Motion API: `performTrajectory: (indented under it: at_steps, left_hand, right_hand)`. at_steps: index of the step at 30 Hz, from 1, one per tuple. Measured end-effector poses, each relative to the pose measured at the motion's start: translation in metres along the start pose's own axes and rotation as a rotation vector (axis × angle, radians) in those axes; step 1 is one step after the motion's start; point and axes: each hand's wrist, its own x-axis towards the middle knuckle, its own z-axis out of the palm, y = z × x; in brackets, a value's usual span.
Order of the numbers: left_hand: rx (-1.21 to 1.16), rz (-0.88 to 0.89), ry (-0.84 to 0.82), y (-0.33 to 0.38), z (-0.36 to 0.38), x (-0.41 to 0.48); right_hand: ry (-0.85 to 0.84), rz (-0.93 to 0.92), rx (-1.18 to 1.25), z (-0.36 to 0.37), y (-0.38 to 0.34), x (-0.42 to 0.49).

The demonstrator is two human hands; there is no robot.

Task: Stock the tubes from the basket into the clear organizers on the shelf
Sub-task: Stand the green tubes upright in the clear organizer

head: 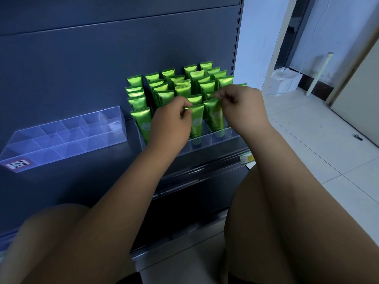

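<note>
Hands | left hand [172, 119] pinches flat crimp of glossy green plastic tube [197, 121], front row of clear divided acrylic organizer [224, 134] | right hand [245, 108] pinches crimp of neighbouring tube [215, 115]

Both hands are bare: the left hand [172, 119], in front of the clear organizer [223, 137], and the right hand [245, 108], at the organizer's right end, are broad-backed with short, rounded fingers. On the near side of the organizer, the left forearm [127, 191] and the right forearm [307, 181] are thick, smooth and uncovered right down to the lower edge of the view. Below the organizer, a bare left knee [47, 232] and a bare right knee [252, 212] show as large rounded shapes.
</note>
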Motion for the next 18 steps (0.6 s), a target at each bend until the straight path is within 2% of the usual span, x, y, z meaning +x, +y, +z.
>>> performTrajectory:
  at_steps: [6, 11, 15, 18]
  left_hand:
    - [-0.019, -0.004, 0.022, 0.0002, 0.0011, 0.0006]
    - [-0.037, -0.011, 0.042, -0.0001, 0.0032, -0.0008]
    - [-0.011, 0.009, 0.047, 0.0, 0.0026, -0.002]
    - [0.066, 0.098, 0.054, 0.0016, 0.001, -0.004]
  right_hand:
    - [0.026, -0.073, -0.126, -0.0005, -0.0015, 0.002]
    - [0.09, -0.211, -0.36, 0.0012, -0.0001, 0.0029]
    - [0.091, -0.183, -0.493, 0.002, -0.0017, 0.0024]
    - [0.098, -0.142, -0.478, 0.0024, -0.0044, 0.0]
